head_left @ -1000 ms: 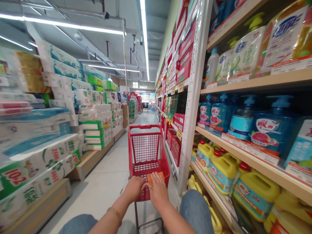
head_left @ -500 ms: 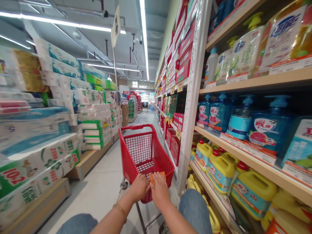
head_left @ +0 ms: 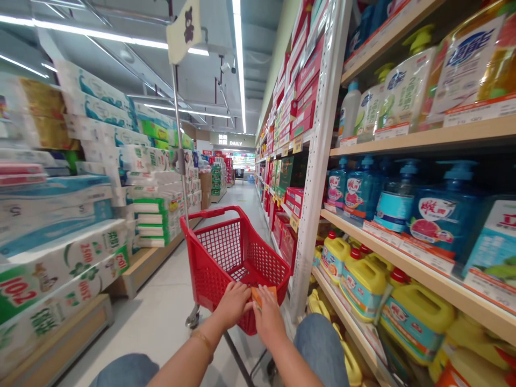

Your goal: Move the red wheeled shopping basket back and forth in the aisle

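Note:
A red plastic shopping cart [head_left: 209, 269] with a perforated basket stands in front of me, turned at an angle. My left hand [head_left: 234, 302] is closed over the near rim of its basket. Just beside it, my right hand [head_left: 266, 313] presses an orange cloth [head_left: 273, 292] against the same end of the cart, fingers over the cloth. Most of the cloth is hidden under that hand. From the cart's far left corner rises a metal pole [head_left: 179, 134] topped by a cream flag [head_left: 183, 35] with a dark bear figure.
On the right, shelves [head_left: 427, 129] hold pump bottles [head_left: 437, 207] and yellow jugs [head_left: 417, 317] close by. A white perforated upright [head_left: 312, 161] stands near the cart's right side. Stacked tissue packs [head_left: 80, 258] line the left. The aisle floor [head_left: 242, 193] runs ahead.
The cart has swivelled, its far end and pole swinging left. The flag now faces me more broadly. Both hands stay on the near end, the right one still with the cloth.

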`<state>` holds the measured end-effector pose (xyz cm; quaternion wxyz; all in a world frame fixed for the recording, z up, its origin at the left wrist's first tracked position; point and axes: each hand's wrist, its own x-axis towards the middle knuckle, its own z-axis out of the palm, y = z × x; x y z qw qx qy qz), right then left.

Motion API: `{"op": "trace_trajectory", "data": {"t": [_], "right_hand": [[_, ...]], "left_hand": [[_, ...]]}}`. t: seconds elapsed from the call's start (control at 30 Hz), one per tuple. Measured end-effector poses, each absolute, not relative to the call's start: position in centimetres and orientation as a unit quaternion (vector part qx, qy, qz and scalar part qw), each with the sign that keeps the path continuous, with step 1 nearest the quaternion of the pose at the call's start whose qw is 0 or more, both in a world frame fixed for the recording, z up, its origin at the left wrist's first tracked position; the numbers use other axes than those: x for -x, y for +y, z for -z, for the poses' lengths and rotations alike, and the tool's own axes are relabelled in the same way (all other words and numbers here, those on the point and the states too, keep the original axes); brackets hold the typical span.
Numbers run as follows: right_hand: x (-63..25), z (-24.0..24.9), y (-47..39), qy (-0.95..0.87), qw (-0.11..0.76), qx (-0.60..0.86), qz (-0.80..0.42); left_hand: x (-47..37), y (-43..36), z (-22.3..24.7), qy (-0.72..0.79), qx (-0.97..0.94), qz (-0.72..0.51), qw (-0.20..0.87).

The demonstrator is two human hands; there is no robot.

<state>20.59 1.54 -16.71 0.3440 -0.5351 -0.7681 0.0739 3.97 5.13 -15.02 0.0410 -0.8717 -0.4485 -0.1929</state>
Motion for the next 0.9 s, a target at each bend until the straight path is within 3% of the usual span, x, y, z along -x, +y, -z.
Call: {"op": "trace_trajectory", "data": {"t": [0.2, 0.43, 0.73, 0.9], "right_hand": [[-23.6, 16.1, 2.6, -0.745, 0.342, 0.568, -0.072], [-19.2, 16.4, 2.3, -0.717, 0.312, 0.620, -0.058], [-22.9, 18.1, 2.3, -0.731, 0.373, 0.569, -0.050], [-19.7, 17.6, 3.1, -0.704, 0.383, 0.597, -0.029]], "left_hand": [[-1.7, 6.4, 14.3, -0.490, 0.838, 0.229, 0.073], [-3.6, 6.6, 14.7, -0.546, 0.811, 0.197, 0.078], [0.8, 6.9, 14.0, -0.572, 0.777, 0.209, 0.156], [-0.8, 6.1, 13.8, -0.602, 0.760, 0.180, 0.166]]}}
